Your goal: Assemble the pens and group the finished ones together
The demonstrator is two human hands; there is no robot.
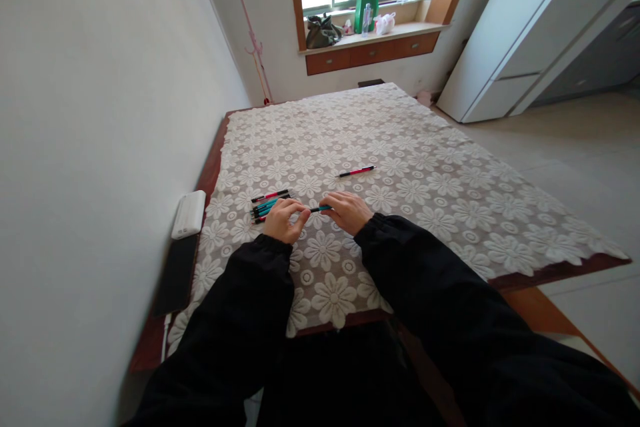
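Two arms in black sleeves (240, 320) reach out over a table with a white lace tablecloth (425, 213) covered in flowers. The left hand (284, 219) is curled shut, and its fingers pinch one end of a teal pen (316, 209). The right hand (349, 211) is curled too and holds the other end of the same pen. The pen lies flat between the two hands, just above the cloth. Right beside the left hand sits a small pile of pens (269, 204), some teal and some red. A bit farther off, one red pen (356, 171) lies alone on the cloth. A white box (189, 214) rests by the wall on the left. Far away, a green bag (367, 5) stands on the window sill (400, 32).
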